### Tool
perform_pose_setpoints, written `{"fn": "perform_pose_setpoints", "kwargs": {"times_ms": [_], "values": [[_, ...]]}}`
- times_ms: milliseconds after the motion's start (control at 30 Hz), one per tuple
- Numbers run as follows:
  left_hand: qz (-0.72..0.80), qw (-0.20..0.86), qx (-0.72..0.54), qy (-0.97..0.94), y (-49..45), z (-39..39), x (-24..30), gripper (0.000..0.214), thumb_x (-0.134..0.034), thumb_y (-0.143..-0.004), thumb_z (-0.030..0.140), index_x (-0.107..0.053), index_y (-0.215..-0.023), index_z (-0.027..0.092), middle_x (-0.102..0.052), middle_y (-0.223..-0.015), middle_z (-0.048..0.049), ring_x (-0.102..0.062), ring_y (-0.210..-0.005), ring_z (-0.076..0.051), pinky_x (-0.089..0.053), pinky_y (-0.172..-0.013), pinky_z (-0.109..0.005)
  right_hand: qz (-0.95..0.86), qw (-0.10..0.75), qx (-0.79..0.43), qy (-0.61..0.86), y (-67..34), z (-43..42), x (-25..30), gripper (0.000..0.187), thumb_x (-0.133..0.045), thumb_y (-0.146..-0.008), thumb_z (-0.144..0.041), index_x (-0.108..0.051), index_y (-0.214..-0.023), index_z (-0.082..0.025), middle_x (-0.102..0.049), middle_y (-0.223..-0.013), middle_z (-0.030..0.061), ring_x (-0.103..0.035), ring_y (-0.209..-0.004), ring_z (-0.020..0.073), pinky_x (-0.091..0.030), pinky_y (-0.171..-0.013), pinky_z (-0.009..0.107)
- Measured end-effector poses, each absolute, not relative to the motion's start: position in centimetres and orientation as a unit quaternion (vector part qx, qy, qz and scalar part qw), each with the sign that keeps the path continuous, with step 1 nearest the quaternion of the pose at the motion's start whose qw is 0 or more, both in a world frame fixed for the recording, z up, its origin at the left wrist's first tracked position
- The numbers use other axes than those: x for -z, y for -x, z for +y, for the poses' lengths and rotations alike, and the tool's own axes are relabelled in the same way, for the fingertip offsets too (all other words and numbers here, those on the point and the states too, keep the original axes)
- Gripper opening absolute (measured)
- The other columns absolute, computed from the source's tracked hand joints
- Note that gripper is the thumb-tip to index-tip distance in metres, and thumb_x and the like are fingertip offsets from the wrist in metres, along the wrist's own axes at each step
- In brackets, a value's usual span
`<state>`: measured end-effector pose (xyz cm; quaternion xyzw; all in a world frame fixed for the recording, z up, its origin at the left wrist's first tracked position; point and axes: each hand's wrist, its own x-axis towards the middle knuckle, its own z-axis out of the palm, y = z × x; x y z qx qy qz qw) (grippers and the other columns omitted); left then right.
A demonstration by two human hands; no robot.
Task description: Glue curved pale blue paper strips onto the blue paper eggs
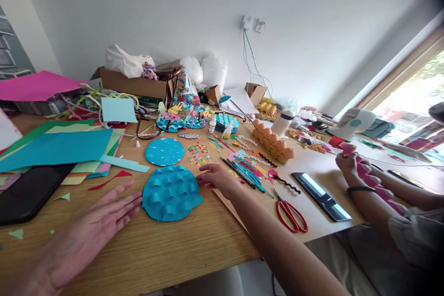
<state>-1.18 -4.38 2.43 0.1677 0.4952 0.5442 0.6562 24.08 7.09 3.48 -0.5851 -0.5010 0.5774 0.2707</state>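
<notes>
A round blue paper disc with rows of curled paper strips (171, 194) lies on the table before me. At its left edge is my left hand (104, 215), palm turned inward and fingers stretched out. My right hand (218, 179) is by the disc's right edge, fingers loosely bent and apart, with nothing seen in it. Whether either hand presses on the rim, I cannot tell. Just behind lies a flat blue disc with white dots (165, 151), and beside that a patch of colourful confetti (199, 154).
Coloured paper sheets (58, 145) and a black phone (31, 194) lie at left. Right of my arm are red-handled scissors (291, 215), pencils (243, 173) and an orange egg carton strip (274, 141). A co-worker's hands (347, 164) hold a pink carton strip (371, 178).
</notes>
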Motion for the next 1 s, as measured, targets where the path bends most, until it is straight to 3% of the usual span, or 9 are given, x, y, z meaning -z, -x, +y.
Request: {"fn": "perform_pose_setpoints", "kwargs": {"times_ms": [200, 400, 633, 867, 1000], "values": [[0.447, 0.700, -0.539, -0.138, 2.4, -4.1, -0.4, 0.069, -0.064, -0.069, 0.015, -0.039, -0.133, 0.025, -0.062, -0.119, -0.0089, -0.053, -0.115, -0.025, -0.055, -0.080, -0.027, -0.478, 0.307, -0.608, 0.555, -24.3, 6.9, -2.6, 0.025, -0.062, -0.060, -0.003, -0.054, -0.080, -0.016, -0.063, -0.061, -0.0045, -0.057, -0.051, 0.0084, -0.039, -0.046, 0.018], [0.447, 0.709, -0.531, -0.127, 2.6, -4.0, -0.3, 0.078, -0.071, -0.061, 0.012, -0.041, -0.132, 0.022, -0.065, -0.114, -0.0103, -0.053, -0.115, -0.028, -0.057, -0.076, -0.028, -0.476, 0.320, -0.630, 0.524, -24.4, 7.2, -1.4, 0.020, -0.067, -0.055, -0.005, -0.056, -0.069, -0.015, -0.060, -0.057, -0.0061, -0.052, -0.050, 0.0061, -0.040, -0.048, 0.018], [0.386, 0.728, -0.541, -0.169, 3.4, -3.9, 1.5, 0.065, -0.064, -0.075, 0.020, -0.038, -0.133, 0.030, -0.060, -0.123, -0.0060, -0.049, -0.120, -0.023, -0.051, -0.088, -0.029, -0.462, 0.282, -0.686, 0.486, -25.4, 7.1, -1.9, 0.028, -0.076, -0.048, -0.014, -0.060, -0.071, -0.015, -0.059, -0.055, -0.0055, -0.052, -0.047, 0.0063, -0.037, -0.043, 0.017], [0.426, 0.685, -0.565, -0.174, 1.6, -3.8, -1.9, 0.068, -0.079, -0.058, 0.021, -0.053, -0.121, 0.027, -0.060, -0.122, -0.0070, -0.052, -0.115, -0.029, -0.055, -0.082, -0.033, -0.450, 0.295, -0.717, 0.444, -26.4, 6.1, -2.8, 0.035, -0.080, -0.050, -0.024, -0.060, -0.077, -0.016, -0.060, -0.059, -0.0060, -0.053, -0.047, 0.0051, -0.038, -0.043, 0.016], [0.424, 0.678, -0.567, -0.196, 1.0, -3.8, -3.2, 0.062, -0.080, -0.058, 0.024, -0.057, -0.115, 0.027, -0.060, -0.122, -0.0065, -0.055, -0.111, -0.029, -0.055, -0.081, -0.033, -0.432, 0.325, -0.728, 0.421, -27.2, 5.4, -2.7, 0.037, -0.082, -0.052, -0.025, -0.061, -0.082, -0.017, -0.061, -0.062, -0.0056, -0.054, -0.050, 0.0047, -0.038, -0.044, 0.014]]}}
